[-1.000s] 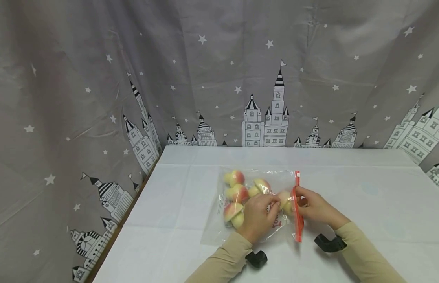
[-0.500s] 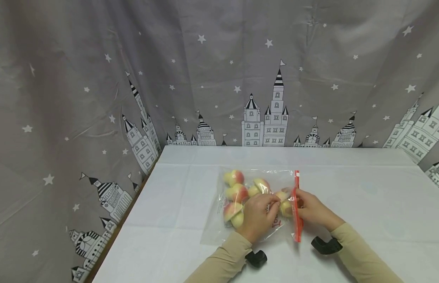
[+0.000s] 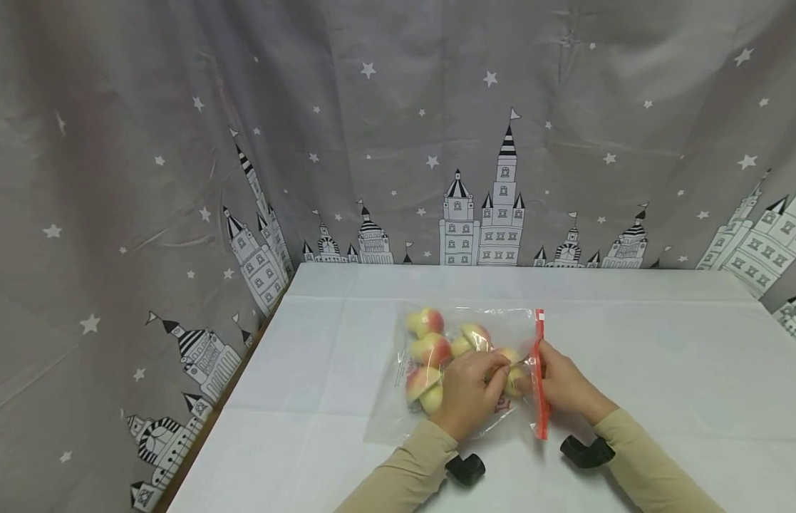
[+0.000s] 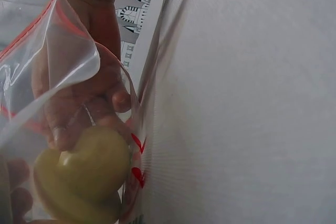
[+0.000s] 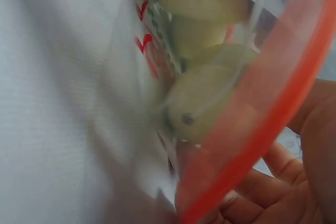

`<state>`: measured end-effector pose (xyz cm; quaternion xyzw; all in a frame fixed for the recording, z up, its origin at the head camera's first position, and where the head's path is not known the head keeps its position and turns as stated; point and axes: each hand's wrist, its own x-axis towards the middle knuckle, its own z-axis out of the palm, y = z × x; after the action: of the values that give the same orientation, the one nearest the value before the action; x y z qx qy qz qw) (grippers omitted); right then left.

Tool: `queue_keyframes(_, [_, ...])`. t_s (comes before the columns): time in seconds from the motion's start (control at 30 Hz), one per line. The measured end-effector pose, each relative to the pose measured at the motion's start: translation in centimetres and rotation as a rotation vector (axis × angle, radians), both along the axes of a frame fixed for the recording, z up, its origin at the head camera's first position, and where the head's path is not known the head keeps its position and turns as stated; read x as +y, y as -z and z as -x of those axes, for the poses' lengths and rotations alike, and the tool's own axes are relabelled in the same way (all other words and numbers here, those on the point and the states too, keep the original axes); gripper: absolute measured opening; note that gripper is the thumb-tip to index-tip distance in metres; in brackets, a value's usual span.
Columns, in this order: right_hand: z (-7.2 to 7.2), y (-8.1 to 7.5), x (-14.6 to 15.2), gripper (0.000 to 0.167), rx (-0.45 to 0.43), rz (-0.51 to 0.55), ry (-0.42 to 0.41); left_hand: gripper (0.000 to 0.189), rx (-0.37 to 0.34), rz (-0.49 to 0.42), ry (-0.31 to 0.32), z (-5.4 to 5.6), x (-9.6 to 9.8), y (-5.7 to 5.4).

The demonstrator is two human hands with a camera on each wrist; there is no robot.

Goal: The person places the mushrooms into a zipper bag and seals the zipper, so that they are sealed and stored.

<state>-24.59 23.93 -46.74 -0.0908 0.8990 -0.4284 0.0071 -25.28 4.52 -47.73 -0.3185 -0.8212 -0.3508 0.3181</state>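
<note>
A clear zip bag (image 3: 388, 420) with a red closure strip lies flat, its mouth toward the right. Several yellow-and-red toy mushrooms (image 3: 431, 349) are inside. Across its middle, my left hand (image 3: 464, 392) pinches the upper film near the mouth; some of its fingers (image 4: 20, 174) show through the plastic. My right hand (image 3: 567, 381) reaches in past the red strip, its fingers extended against the nearest mushroom (image 4: 97, 163), thumb apart from it. From the right wrist, that mushroom (image 5: 202, 103) shows its pale stem beside the others, and the fingertips are partly hidden behind the strip.
The bag lies on a white-covered table (image 3: 321, 356). Black wrist mounts (image 3: 586, 452) hang below both sleeves. A grey curtain (image 3: 398, 128) printed with castles and stars hangs behind the table and along its left edge.
My right hand has shifted slightly down and turned at the bag mouth, and the nearest mushroom has moved a little left, deeper inside. My left hand stays where it was.
</note>
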Motion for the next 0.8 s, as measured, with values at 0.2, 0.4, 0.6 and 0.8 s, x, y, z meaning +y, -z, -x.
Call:
queue_keyframes(0.2, [-0.01, 0.04, -0.07, 0.051, 0.006, -0.012, 0.015, 0.005, 0.009, -0.005, 0.006, 0.14, 0.05, 0.06])
queue_keyframes(0.4, [-0.06, 0.3, -0.09, 0.049, 0.035, -0.049, 0.029, 0.006, 0.019, -0.01, 0.006, 0.13, 0.04, 0.07])
queue_keyframes(0.6, [-0.3, 0.38, -0.28, 0.044, 0.091, -0.07, 0.018, 0.005, 0.023, -0.012, 0.008, 0.08, 0.0, 0.08])
queue_keyframes(0.8, [-0.26, 0.38, -0.34, 0.042, 0.105, -0.042, 0.003, 0.005, 0.02, -0.004, 0.007, 0.1, 0.0, 0.08])
